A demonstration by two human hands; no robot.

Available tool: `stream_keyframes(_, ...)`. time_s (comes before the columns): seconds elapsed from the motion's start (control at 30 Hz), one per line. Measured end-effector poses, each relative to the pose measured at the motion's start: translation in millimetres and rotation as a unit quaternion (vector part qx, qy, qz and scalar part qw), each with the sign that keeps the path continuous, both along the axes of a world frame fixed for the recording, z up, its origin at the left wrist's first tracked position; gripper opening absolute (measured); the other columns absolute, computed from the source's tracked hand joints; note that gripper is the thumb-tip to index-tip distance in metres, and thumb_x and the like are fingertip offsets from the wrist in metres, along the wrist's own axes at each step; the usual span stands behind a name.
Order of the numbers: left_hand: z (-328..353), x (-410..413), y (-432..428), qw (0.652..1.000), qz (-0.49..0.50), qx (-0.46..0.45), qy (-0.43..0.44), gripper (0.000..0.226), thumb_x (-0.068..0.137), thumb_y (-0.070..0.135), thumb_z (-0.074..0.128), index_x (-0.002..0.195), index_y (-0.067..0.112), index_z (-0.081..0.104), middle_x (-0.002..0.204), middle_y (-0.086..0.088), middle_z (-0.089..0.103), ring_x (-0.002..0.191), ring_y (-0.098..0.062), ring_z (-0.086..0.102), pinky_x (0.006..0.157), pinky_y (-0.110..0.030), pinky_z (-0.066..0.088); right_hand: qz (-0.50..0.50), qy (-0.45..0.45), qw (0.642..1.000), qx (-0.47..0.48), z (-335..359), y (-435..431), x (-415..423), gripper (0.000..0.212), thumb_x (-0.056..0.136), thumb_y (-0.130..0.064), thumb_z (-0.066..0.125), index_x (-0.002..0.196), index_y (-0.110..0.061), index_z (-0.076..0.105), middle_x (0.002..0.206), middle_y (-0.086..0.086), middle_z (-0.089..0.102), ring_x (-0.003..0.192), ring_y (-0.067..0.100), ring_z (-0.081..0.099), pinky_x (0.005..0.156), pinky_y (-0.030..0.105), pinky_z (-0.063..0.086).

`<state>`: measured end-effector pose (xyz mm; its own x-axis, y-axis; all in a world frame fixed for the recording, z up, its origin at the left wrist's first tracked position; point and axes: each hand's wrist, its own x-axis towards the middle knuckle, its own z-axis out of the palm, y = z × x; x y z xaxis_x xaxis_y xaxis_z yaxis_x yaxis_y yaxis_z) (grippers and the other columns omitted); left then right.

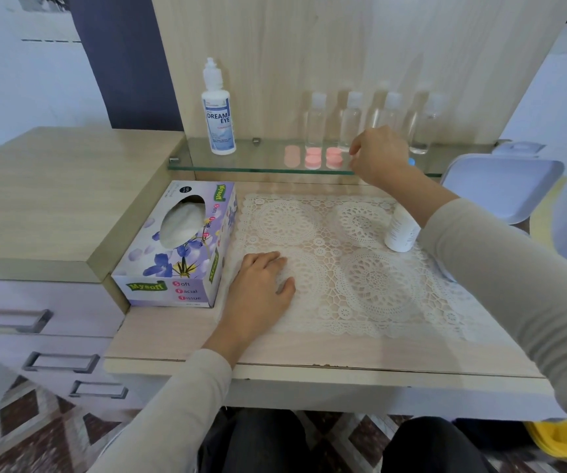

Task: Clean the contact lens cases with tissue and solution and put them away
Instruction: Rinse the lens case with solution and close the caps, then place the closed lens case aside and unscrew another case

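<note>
Four clear bottles (316,122) (352,121) (391,114) (425,126) standing in a row, three pink lens cases (292,156) (313,158) (334,157) lying out — one paler — one solution bottle (218,119), one tissue box (176,247), two hands (261,285) (381,155) showing.

The left hand (261,285) lies flat, fingers straight, on the mat (371,285), just beside the tissue box (159,268). The right hand (381,155) is at the shelf (258,158), fingers curled just right of the pink cases (323,158); whether it holds anything cannot be told. The solution bottle (218,121) stands at the shelf's left end, and clear bottles (315,121) stand behind the cases.
</note>
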<state>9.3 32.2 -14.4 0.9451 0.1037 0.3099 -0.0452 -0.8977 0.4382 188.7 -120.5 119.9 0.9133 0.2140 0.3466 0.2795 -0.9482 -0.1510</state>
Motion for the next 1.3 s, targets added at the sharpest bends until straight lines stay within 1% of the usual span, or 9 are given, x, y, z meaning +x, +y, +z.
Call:
stream_keyframes(0.2, -1.4, 0.7, 1.1, 1.0, -0.003, 0.008, -0.001, 0.045, 0.091, 0.031, 0.049, 0.133, 0.015, 0.048, 0.14, 0.007, 0.043, 0.128, -0.01, 0.029, 0.102, -0.015, 0.021, 0.026, -0.009, 0.998, 0.055, 4.5, -8.6, -14.9, 0.026, 0.082, -0.002, 0.056, 0.104, -0.011, 0.068, 0.105, 0.009, 0.066, 0.091, 0.028, 0.061, 0.066, 0.029, 0.045)
stream_keyframes(0.33, -1.8, 0.8, 0.8, 1.0, -0.004, 0.007, 0.004, 0.045, 0.091, 0.031, 0.049, 0.133, 0.014, 0.048, 0.14, 0.006, 0.043, 0.128, -0.011, 0.029, 0.103, -0.016, 0.022, 0.067, 0.006, 0.993, 0.095, 7.1, -19.5, -33.2, 0.022, 0.083, -0.01, 0.058, 0.103, -0.012, 0.067, 0.103, 0.009, 0.067, 0.09, 0.026, 0.062, 0.078, 0.036, 0.053)
stream_keyframes(0.4, -1.8, 0.5, 0.7, 1.0, -0.004, 0.006, 0.007, 0.045, 0.092, 0.031, 0.049, 0.133, 0.014, 0.047, 0.141, 0.005, 0.043, 0.128, -0.012, 0.029, 0.103, -0.017, 0.023, 0.091, 0.02, 0.99, 0.105, 4.7, -25.1, -44.5, 0.02, 0.081, -0.011, 0.063, 0.101, -0.012, 0.066, 0.101, 0.008, 0.067, 0.089, 0.022, 0.06, 0.078, 0.037, 0.052)
stream_keyframes(0.53, -1.4, -0.7, 0.2, 1.0, -0.007, 0.012, 0.013, 0.044, 0.092, 0.03, 0.049, 0.133, 0.011, 0.048, 0.14, 0.002, 0.044, 0.128, -0.015, 0.031, 0.104, -0.02, 0.023, 0.132, 0.062, 0.981, 0.131, -2.3, -36.7, -72.2, 0.023, 0.078, -0.01, 0.069, 0.1, -0.011, 0.061, 0.1, 0.005, 0.063, 0.074, 0.013, 0.052, 0.059, 0.02, 0.042)
stream_keyframes(0.67, 0.0, -3.6, -1.2, 0.999, -0.011, 0.034, 0.015, 0.044, 0.094, 0.028, 0.046, 0.134, 0.008, 0.046, 0.141, -0.002, 0.043, 0.128, -0.018, 0.031, 0.106, -0.02, 0.02, 0.169, 0.121, 0.966, 0.153, -17.7, -46.4, -102.4, 0.025, 0.077, -0.007, 0.071, 0.098, -0.013, 0.059, 0.097, 0.001, 0.06, 0.065, 0.002, 0.048, 0.052, 0.011, 0.037)
stream_keyframes(0.87, 0.8, -5.1, -1.9, 0.998, -0.011, 0.059, 0.033, 0.045, 0.097, 0.029, 0.04, 0.137, 0.01, 0.041, 0.145, -0.002, 0.037, 0.133, -0.018, 0.027, 0.108, -0.02, 0.015, 0.209, 0.193, 0.947, 0.148, -51.0, -56.2, -138.5, 0.024, 0.077, 0.001, 0.065, 0.096, -0.013, 0.059, 0.094, -0.007, 0.057, 0.06, 0.01, 0.05, 0.056, 0.013, 0.039)
stream_keyframes(1.07, 1.3, -9.3, -2.9, 0.998, -0.006, 0.058, 0.02, 0.04, 0.096, 0.024, 0.042, 0.132, 0.008, 0.047, 0.141, -0.004, 0.044, 0.13, -0.02, 0.033, 0.107, -0.022, 0.021, 0.222, 0.22, 0.938, 0.152, -77.2, -63.5, -154.0, 0.029, 0.073, 0.005, 0.061, 0.086, -0.021, 0.057, 0.093, -0.011, 0.057, 0.063, 0.015, 0.052, 0.057, 0.009, 0.039)
stream_keyframes(1.2, 2.2, -9.5, -2.7, 0.998, -0.007, 0.057, 0.015, 0.038, 0.096, 0.022, 0.044, 0.131, 0.008, 0.05, 0.139, -0.005, 0.046, 0.128, -0.021, 0.035, 0.106, -0.023, 0.022, 0.216, 0.219, 0.938, 0.16, -86.7, -66.2, -158.5, 0.023, 0.077, 0.002, 0.061, 0.093, -0.015, 0.063, 0.096, -0.01, 0.059, 0.062, 0.015, 0.053, 0.063, 0.015, 0.042)
stream_keyframes(1.3, 0.8, -8.6, -2.5, 0.998, -0.008, 0.054, 0.011, 0.037, 0.095, 0.021, 0.046, 0.128, 0.006, 0.053, 0.137, -0.008, 0.049, 0.126, -0.023, 0.038, 0.107, -0.026, 0.025, 0.208, 0.218, 0.939, 0.167, -88.3, -67.3, -160.9, 0.033, 0.076, 0.004, 0.057, 0.103, -0.014, 0.064, 0.099, -0.009, 0.06, 0.069, 0.02, 0.058, 0.067, 0.019, 0.044)
